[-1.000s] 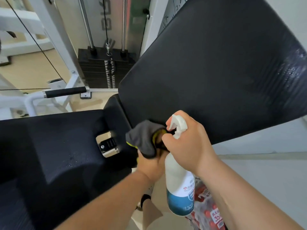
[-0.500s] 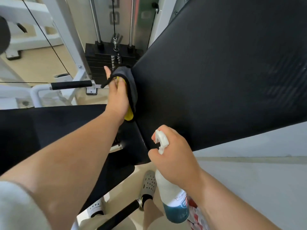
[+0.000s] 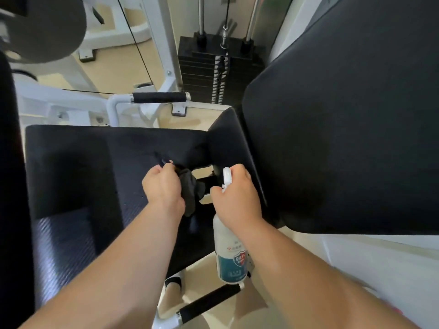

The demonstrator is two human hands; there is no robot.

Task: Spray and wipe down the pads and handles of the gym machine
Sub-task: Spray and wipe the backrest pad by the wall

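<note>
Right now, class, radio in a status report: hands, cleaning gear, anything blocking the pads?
Left hand grips grey cloth at seat pad. Right hand holds spray bottle. Back pad unobstructed.

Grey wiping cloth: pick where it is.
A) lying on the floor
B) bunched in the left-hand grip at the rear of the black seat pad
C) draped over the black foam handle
B: the left-hand grip holds the grey wiping cloth at the rear of the black seat pad; the right-hand grip holds the white spray bottle.
</note>
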